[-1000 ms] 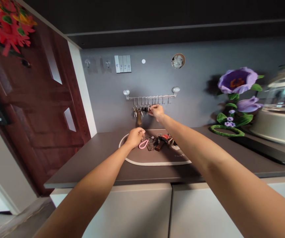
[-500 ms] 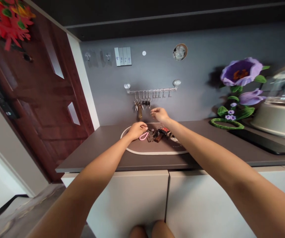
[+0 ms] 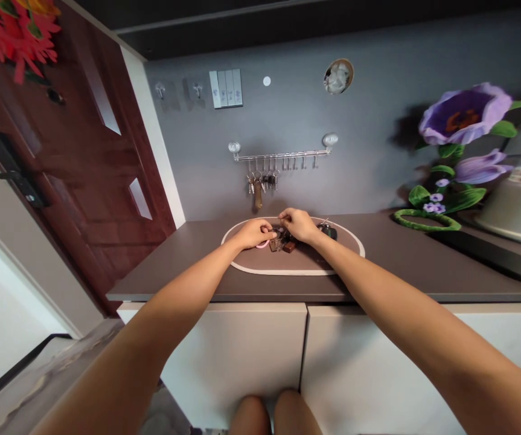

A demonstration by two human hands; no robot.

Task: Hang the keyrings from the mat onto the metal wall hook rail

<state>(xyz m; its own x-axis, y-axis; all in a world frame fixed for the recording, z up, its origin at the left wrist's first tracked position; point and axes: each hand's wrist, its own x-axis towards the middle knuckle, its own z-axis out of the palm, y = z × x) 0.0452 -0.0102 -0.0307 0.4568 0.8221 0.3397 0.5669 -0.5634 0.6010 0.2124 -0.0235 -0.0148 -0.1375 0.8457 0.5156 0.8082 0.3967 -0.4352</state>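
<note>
My left hand (image 3: 253, 233) is low over the left side of an oval brown mat (image 3: 287, 270), thumb and fingers pinched together. Just under its fingers lies a pink loop (image 3: 263, 244), beside a heap of keys and key fobs (image 3: 278, 242). My right hand (image 3: 300, 225) reaches into the same heap from the right, fingers curled and closed. What either hand pinches is too small or hidden to make out. A black item (image 3: 328, 231) lies on the mat right of my right wrist, partly covered.
On the wall, a hook rail (image 3: 282, 156) carries several bunches of keys (image 3: 262, 181) on its left hooks. To the right stand a purple fabric flower (image 3: 466, 118), a black phone (image 3: 491, 257) and a pale appliance (image 3: 518, 202). A dark shelf (image 3: 287, 24) overhangs the counter (image 3: 160, 266).
My right hand has come down from below the hook rail into the heap of keys, closer to my left hand. The left hand stays near the pink loop. The view has shifted slightly.
</note>
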